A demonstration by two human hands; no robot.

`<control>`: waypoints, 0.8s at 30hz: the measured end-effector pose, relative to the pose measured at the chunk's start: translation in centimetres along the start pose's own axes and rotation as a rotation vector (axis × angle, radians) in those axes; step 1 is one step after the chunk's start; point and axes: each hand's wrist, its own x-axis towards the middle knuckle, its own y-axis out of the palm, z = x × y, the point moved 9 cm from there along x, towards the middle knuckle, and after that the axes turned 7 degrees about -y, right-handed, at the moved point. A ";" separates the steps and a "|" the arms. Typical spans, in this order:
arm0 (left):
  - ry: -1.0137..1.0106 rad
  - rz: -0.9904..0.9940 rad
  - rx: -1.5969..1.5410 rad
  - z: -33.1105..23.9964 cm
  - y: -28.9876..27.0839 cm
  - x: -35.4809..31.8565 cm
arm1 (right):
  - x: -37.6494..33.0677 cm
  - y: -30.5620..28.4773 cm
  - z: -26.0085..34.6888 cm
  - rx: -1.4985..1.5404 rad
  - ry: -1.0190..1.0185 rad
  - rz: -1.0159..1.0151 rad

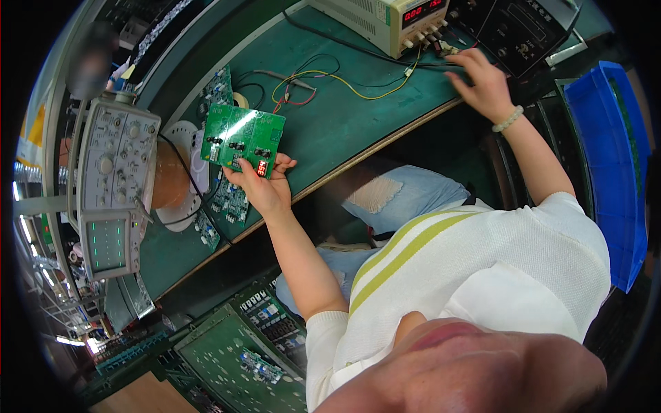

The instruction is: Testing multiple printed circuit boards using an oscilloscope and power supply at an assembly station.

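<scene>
My left hand grips the lower edge of a green circuit board, thumb on its face and fingers behind. The board is tilted above the bench, with black parts along it and a small red digit display lit near my thumb. Thin red, black and yellow wires run from its top edge toward the bench power supply. My right hand reaches to the front of that supply, fingers spread and stretched by the leads and terminals. Whether a fingertip touches a lead, I cannot tell.
An oscilloscope with green traces stands at the left. More circuit boards and a tape roll lie behind the held board. A black instrument box stands beyond my right hand. Blue bin at right; green tray below.
</scene>
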 end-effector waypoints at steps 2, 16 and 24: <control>0.011 -0.013 0.008 -0.3 -0.4 -0.2 | 2.4 2.3 4.5 0.180 -0.195 0.041; 0.032 -0.093 -0.029 -0.8 -0.7 -0.6 | 9.6 11.8 23.3 0.675 -0.890 -0.069; 0.038 -0.074 -0.024 -0.7 -0.4 -0.3 | 9.1 12.5 22.4 0.538 -0.899 0.076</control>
